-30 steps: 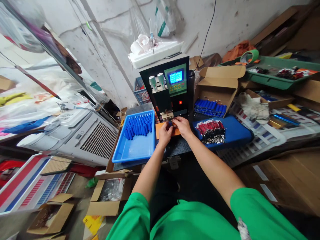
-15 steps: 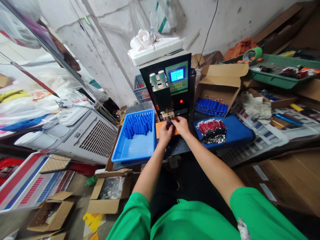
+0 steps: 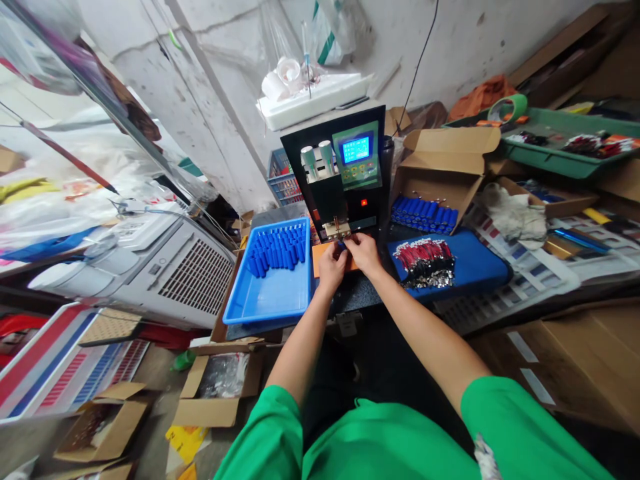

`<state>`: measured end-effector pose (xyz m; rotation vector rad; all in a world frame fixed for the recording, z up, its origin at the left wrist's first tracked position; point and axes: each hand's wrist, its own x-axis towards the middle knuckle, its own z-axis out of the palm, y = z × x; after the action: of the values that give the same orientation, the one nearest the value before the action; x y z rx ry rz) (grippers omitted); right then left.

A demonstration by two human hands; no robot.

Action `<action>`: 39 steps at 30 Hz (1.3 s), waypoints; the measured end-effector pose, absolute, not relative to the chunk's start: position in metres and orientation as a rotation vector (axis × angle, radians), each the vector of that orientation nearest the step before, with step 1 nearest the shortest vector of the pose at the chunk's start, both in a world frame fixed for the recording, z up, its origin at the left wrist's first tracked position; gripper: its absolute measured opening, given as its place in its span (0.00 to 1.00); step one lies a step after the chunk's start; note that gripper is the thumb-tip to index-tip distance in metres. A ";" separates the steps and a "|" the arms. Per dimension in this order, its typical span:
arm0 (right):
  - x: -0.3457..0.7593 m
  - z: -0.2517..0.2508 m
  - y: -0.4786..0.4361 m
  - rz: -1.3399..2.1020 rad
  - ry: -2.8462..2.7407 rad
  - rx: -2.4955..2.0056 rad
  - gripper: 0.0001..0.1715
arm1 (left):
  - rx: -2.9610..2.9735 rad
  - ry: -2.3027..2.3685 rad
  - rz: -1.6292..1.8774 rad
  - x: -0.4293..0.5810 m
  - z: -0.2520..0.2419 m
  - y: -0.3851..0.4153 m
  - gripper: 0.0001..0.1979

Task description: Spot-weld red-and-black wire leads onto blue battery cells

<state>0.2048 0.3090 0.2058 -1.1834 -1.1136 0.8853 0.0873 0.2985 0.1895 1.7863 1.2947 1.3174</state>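
Observation:
Both hands are close together under the head of a black spot welder (image 3: 367, 193) with a lit screen. My left hand (image 3: 332, 268) is closed around a blue cylindrical battery cell (image 3: 342, 246), mostly covered by the fingers. Touching or nearly touching it from the right, my right hand (image 3: 364, 253) has its fingertips pinched at the cell's end, just below the welding electrodes (image 3: 339, 229). What that pinch holds is too small to tell. An orange board (image 3: 317, 259) lies beneath the hands.
On the left stands a blue tray (image 3: 267, 303) with rows of blue cells. To the right, red and black wire leads (image 3: 425, 260) lie on a blue pad (image 3: 483, 260). Behind them, an open cardboard box (image 3: 447, 177) holds more cells. A foam tray (image 3: 320, 103) sits atop the welder.
The view has shifted very slightly. Both hands stay at the welding head in nearly the same pose.

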 end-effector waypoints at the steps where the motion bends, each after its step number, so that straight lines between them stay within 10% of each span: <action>1: 0.205 0.205 0.309 0.885 -1.113 -1.182 0.16 | 1.789 1.296 1.317 0.087 0.189 0.299 0.07; 39: 0.230 0.198 0.300 1.287 -0.943 -1.000 0.24 | 1.766 1.272 1.314 0.088 0.189 0.298 0.09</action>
<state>0.2298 0.3003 0.1977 -1.0003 -0.9432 1.2871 0.0881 0.2983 0.1887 1.7657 1.2722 1.3137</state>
